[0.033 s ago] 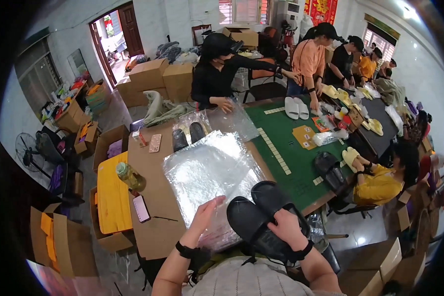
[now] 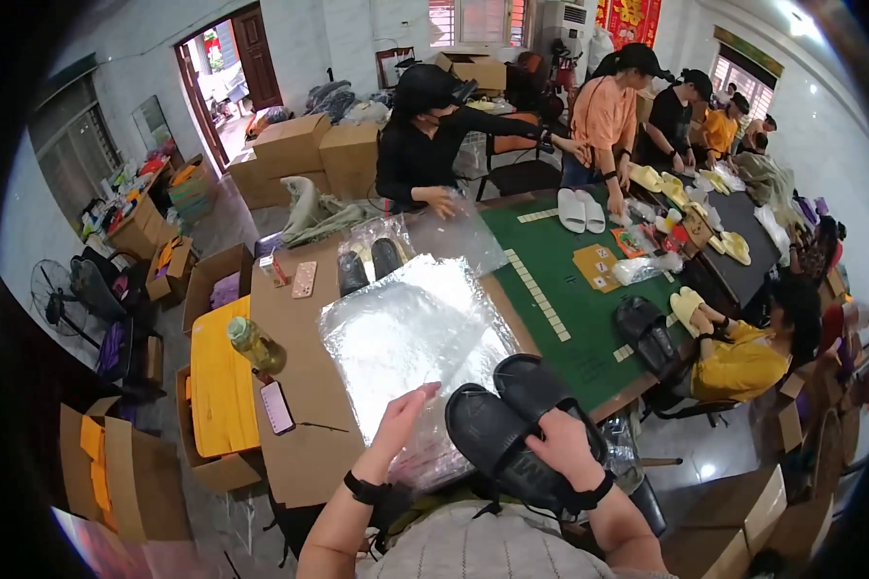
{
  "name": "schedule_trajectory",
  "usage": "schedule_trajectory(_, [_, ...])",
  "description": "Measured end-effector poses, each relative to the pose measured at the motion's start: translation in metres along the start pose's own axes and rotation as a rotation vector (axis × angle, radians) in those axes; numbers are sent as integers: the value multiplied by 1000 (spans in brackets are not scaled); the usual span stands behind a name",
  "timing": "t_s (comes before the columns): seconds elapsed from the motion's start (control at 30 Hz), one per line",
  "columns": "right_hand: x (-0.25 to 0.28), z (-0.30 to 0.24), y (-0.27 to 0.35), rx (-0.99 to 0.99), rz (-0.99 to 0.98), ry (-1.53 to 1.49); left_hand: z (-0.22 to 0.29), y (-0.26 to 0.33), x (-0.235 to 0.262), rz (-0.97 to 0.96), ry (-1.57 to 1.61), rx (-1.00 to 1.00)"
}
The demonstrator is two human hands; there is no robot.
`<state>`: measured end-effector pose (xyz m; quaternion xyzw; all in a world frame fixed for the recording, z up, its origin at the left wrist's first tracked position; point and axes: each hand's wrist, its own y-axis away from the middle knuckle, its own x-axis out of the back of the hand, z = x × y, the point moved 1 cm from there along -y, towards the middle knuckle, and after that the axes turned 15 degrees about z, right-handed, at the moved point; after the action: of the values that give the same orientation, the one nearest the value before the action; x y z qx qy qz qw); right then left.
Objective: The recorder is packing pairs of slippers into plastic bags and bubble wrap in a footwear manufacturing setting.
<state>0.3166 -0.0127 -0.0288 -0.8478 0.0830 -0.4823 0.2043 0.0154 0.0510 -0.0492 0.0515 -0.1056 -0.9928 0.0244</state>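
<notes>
A pair of black slide slippers [image 2: 497,434] is in my right hand [image 2: 565,449], whose fingers wrap round them near the straps. The pair sits tilted, low over the right front of a stack of clear, shiny plastic bags [image 2: 396,318]. At the stack's near part is my left hand [image 2: 401,423], fingertips pinched together at the edge of the top bag. The slippers' lower ends lie close to my body. Dark bands circle both of my wrists.
A green bottle [image 2: 256,345] and a pink phone [image 2: 277,408] stand left of the bags. Across the table a person in black [image 2: 420,145] handles a clear bag. Black slippers [image 2: 647,335] lie on the green mat [image 2: 541,261]. Open cartons [image 2: 126,482] flank the table.
The black slippers have shifted very slightly to the right in my right hand. My left hand looks unmoved.
</notes>
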Motion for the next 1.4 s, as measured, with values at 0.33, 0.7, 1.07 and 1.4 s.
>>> schedule_trajectory(0.33, [54, 23, 17, -374, 435, -85, -40, -5, -14, -23, -506, -317])
schedule_trajectory(0.7, [45, -9, 11, 308, -98, -183, -52, -1, -26, -28, -694, -644])
schedule_trajectory(1.07, [29, 23, 21, 191, -203, -30, -35, -1, -22, 74, -444, -321])
schedule_trajectory(1.4, [29, 22, 15, -101, -125, -183, -37, 2, -22, 53, -459, -416])
